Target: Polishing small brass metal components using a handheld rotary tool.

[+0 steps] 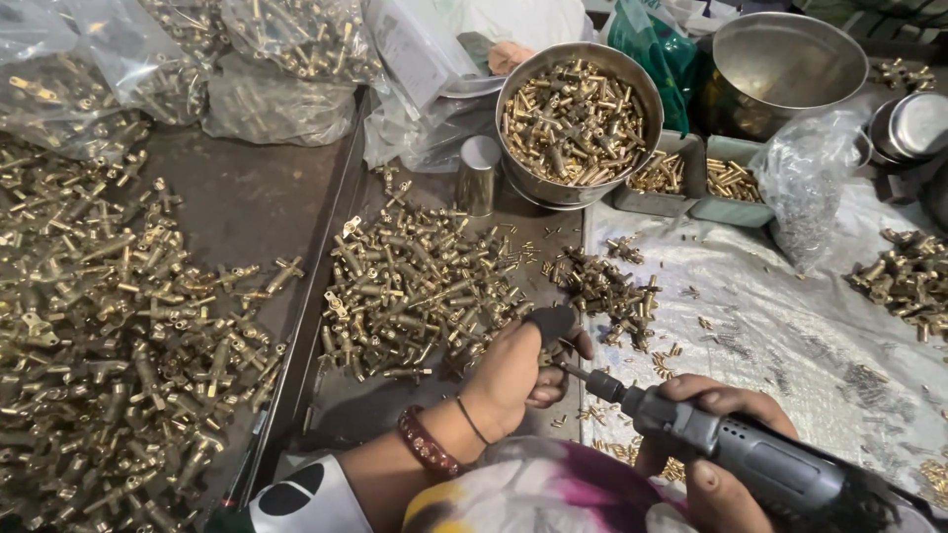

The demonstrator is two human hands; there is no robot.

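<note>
Gripping rotary tool (731,444) in right hand (716,434); left hand (518,370) at tip.

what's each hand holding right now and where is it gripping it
The right hand grips a grey power driver around its body. The left hand pinches something small at the driver's tip; its fingers hide what it is.

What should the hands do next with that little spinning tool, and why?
Probably ease the rotary tool forward a touch. Its thin tip points at the small piece pinched in the left hand, but whether they touch is unclear. The right hand grips the tool body.
</note>
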